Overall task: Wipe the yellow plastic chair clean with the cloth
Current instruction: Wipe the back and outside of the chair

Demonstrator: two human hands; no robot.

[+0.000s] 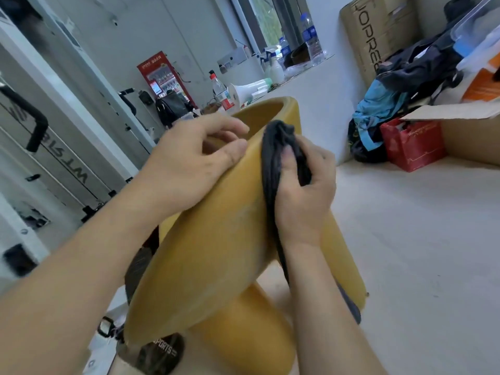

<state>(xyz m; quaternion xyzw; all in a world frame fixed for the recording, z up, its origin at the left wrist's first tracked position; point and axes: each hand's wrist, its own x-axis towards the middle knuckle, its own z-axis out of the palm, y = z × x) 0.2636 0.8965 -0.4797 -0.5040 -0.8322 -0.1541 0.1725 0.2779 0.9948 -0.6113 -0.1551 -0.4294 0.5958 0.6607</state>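
Chair (216, 239) tipped, centre frame, mid-wipe. Right hand (303, 190) at 3 o'clock bunches dark cloth (273, 158) in curled fingers, pressing it on the yellow side. Left hand (189, 163) at 10 o'clock grips the rim. Next, likely: drag cloth down toward 6 while left steadies.

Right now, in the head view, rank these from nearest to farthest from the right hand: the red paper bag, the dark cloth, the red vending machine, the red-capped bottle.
1. The dark cloth, held in the right hand against the yellow chair.
2. Red-capped bottle, behind the chair, up left.
3. Red paper bag, on the floor to the right.
4. Red vending machine, by the far wall, left.
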